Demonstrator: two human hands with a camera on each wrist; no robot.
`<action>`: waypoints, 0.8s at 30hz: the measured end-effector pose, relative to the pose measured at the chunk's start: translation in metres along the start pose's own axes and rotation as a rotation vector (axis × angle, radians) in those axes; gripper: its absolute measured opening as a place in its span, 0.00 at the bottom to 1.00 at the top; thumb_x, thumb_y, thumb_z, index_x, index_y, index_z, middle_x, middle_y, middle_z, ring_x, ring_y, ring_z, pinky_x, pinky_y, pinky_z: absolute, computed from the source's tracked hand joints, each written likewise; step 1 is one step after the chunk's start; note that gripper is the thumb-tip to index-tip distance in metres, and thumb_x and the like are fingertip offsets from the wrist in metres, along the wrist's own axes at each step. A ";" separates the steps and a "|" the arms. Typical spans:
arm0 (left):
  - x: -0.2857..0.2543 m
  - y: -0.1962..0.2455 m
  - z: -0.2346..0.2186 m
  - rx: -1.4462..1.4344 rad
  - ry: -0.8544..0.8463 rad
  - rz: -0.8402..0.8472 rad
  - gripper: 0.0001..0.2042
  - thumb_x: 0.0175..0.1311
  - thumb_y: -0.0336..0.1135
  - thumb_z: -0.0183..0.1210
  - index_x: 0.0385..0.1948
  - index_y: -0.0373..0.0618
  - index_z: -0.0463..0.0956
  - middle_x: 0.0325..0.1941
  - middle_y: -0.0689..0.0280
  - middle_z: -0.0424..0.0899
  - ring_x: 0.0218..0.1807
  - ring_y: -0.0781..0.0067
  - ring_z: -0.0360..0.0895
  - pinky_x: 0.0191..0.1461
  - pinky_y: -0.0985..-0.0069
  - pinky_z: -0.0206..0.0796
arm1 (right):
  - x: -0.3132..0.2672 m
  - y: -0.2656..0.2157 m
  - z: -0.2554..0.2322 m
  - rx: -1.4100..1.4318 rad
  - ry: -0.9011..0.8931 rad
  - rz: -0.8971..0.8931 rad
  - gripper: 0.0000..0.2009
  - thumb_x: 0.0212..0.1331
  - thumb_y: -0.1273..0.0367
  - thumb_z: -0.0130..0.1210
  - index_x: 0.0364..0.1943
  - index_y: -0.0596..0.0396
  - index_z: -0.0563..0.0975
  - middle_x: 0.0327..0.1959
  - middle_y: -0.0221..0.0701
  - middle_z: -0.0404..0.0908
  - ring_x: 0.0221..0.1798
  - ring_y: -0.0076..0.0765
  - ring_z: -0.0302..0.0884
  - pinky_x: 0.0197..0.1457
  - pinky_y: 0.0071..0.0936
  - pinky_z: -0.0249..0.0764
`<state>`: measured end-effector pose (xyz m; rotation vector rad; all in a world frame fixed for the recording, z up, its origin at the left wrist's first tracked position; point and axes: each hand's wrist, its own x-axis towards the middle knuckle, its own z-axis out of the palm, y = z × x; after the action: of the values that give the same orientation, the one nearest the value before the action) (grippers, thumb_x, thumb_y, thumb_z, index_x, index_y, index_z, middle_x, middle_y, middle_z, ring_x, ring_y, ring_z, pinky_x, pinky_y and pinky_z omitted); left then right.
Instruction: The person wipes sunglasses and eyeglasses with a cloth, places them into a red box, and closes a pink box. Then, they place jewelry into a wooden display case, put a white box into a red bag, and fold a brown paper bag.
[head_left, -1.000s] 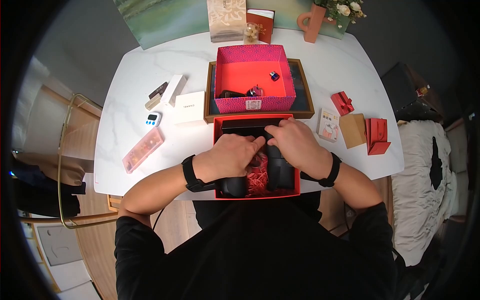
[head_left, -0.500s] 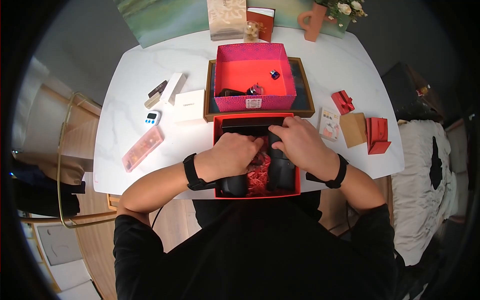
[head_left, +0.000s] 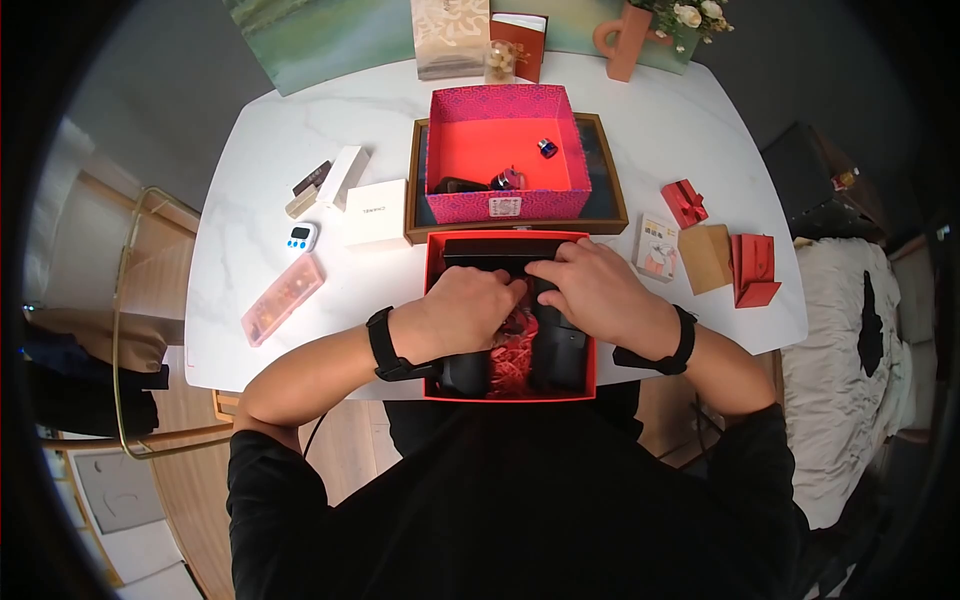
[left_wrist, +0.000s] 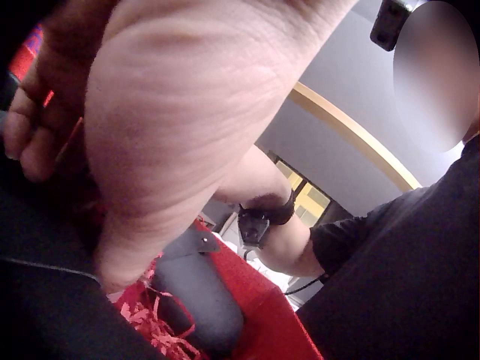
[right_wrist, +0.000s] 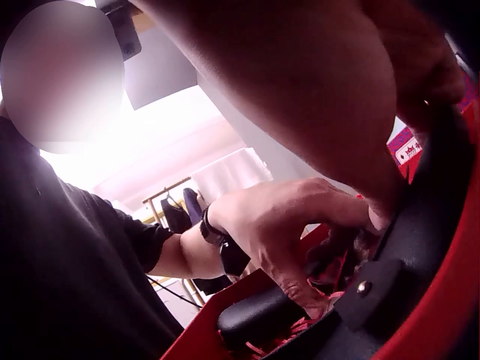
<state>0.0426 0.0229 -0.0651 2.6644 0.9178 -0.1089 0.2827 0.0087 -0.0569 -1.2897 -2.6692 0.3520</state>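
Note:
A red box point(head_left: 510, 398) stands at the table's front edge, with red shredded paper point(head_left: 512, 362) between two black cases. My left hand point(head_left: 462, 305) reaches in over the left black case point(head_left: 466, 374), its thumb down by the paper and fingers pointing right; I cannot tell what those fingers hold. My right hand point(head_left: 605, 300) grips the upper part of the right black case point(head_left: 560, 355), thumb on the inner side and fingers across its far end. In the right wrist view a metal snap shows on this case's flap point(right_wrist: 367, 289). Behind both hands lies a flat black panel point(head_left: 500, 250).
A patterned pink box point(head_left: 505, 207) holding small items sits on a framed tray point(head_left: 418, 150) just behind. At left are a white box point(head_left: 377, 214), a timer point(head_left: 301, 237) and a pink case point(head_left: 284, 298). Red boxes and cards, including a red pouch point(head_left: 753, 270), lie right.
My right hand has shifted slightly right since a second ago, and its fingertips now reach farther left over the case's end. The left hand stays almost still.

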 end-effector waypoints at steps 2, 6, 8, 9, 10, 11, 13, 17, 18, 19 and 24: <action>0.000 0.000 0.000 0.002 -0.007 0.004 0.26 0.57 0.47 0.78 0.53 0.45 0.81 0.43 0.58 0.87 0.44 0.49 0.89 0.44 0.54 0.82 | 0.003 0.001 0.001 0.039 0.048 -0.008 0.23 0.62 0.63 0.73 0.60 0.53 0.84 0.45 0.43 0.85 0.53 0.55 0.83 0.59 0.48 0.78; -0.001 -0.001 0.005 -0.012 0.030 -0.001 0.26 0.57 0.46 0.78 0.54 0.44 0.81 0.43 0.57 0.87 0.44 0.48 0.89 0.44 0.54 0.82 | 0.007 0.003 -0.002 0.079 -0.005 0.015 0.21 0.62 0.64 0.73 0.56 0.57 0.85 0.44 0.44 0.85 0.52 0.57 0.83 0.59 0.48 0.78; -0.001 -0.002 0.006 -0.009 0.043 0.004 0.26 0.56 0.46 0.78 0.53 0.44 0.81 0.44 0.56 0.87 0.44 0.47 0.89 0.44 0.54 0.82 | 0.008 0.004 -0.001 0.093 0.007 -0.026 0.19 0.62 0.65 0.73 0.55 0.58 0.86 0.43 0.44 0.85 0.52 0.57 0.83 0.58 0.48 0.78; -0.001 -0.003 0.007 -0.012 0.046 0.008 0.26 0.56 0.45 0.78 0.53 0.43 0.81 0.44 0.56 0.86 0.44 0.47 0.89 0.44 0.54 0.82 | 0.008 0.004 0.000 0.091 -0.011 -0.023 0.18 0.62 0.65 0.73 0.53 0.58 0.87 0.43 0.45 0.85 0.51 0.57 0.83 0.58 0.49 0.78; -0.001 -0.003 0.007 -0.015 0.049 0.011 0.26 0.56 0.45 0.78 0.52 0.43 0.80 0.44 0.56 0.86 0.44 0.47 0.89 0.44 0.54 0.82 | 0.009 0.004 0.001 0.089 -0.029 -0.021 0.16 0.62 0.66 0.72 0.51 0.59 0.87 0.44 0.45 0.85 0.51 0.56 0.83 0.58 0.49 0.78; -0.001 -0.003 0.007 -0.016 0.050 0.011 0.26 0.56 0.45 0.78 0.52 0.43 0.80 0.44 0.56 0.86 0.44 0.47 0.89 0.44 0.54 0.82 | 0.009 0.004 0.003 0.087 -0.030 -0.022 0.16 0.62 0.66 0.72 0.51 0.59 0.87 0.44 0.45 0.85 0.51 0.56 0.83 0.58 0.49 0.78; -0.001 0.000 0.003 -0.035 0.008 -0.005 0.26 0.59 0.47 0.77 0.51 0.39 0.81 0.45 0.53 0.87 0.47 0.48 0.89 0.49 0.55 0.83 | 0.009 0.002 0.007 0.012 -0.057 -0.010 0.13 0.62 0.66 0.72 0.47 0.59 0.89 0.45 0.46 0.86 0.53 0.56 0.83 0.60 0.49 0.78; 0.000 0.000 0.004 -0.045 -0.001 -0.011 0.25 0.59 0.46 0.77 0.50 0.39 0.81 0.45 0.53 0.87 0.48 0.48 0.89 0.49 0.55 0.83 | 0.015 -0.004 -0.006 -0.063 -0.193 -0.022 0.18 0.61 0.65 0.73 0.53 0.60 0.86 0.47 0.47 0.86 0.56 0.57 0.83 0.63 0.48 0.78; -0.001 -0.001 0.005 -0.044 0.029 -0.006 0.25 0.58 0.45 0.78 0.52 0.42 0.80 0.44 0.55 0.86 0.46 0.47 0.89 0.47 0.54 0.83 | 0.014 -0.005 -0.012 0.056 -0.171 0.053 0.21 0.61 0.65 0.73 0.56 0.60 0.84 0.48 0.48 0.86 0.58 0.58 0.83 0.64 0.48 0.78; -0.002 -0.002 0.006 -0.044 0.062 -0.003 0.26 0.56 0.44 0.78 0.54 0.45 0.80 0.43 0.56 0.86 0.44 0.46 0.89 0.45 0.53 0.82 | 0.014 -0.006 -0.016 0.174 -0.150 0.125 0.25 0.60 0.65 0.74 0.59 0.61 0.82 0.49 0.48 0.86 0.60 0.59 0.82 0.65 0.48 0.77; -0.002 0.001 0.001 -0.035 0.010 -0.007 0.25 0.58 0.47 0.78 0.49 0.41 0.81 0.43 0.55 0.87 0.46 0.49 0.89 0.49 0.56 0.84 | 0.013 0.007 -0.005 0.145 -0.154 0.060 0.30 0.57 0.65 0.76 0.63 0.60 0.78 0.53 0.48 0.85 0.61 0.60 0.82 0.65 0.50 0.77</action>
<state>0.0418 0.0212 -0.0653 2.6320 0.9243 -0.0800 0.2811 0.0238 -0.0532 -1.3515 -2.6730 0.6649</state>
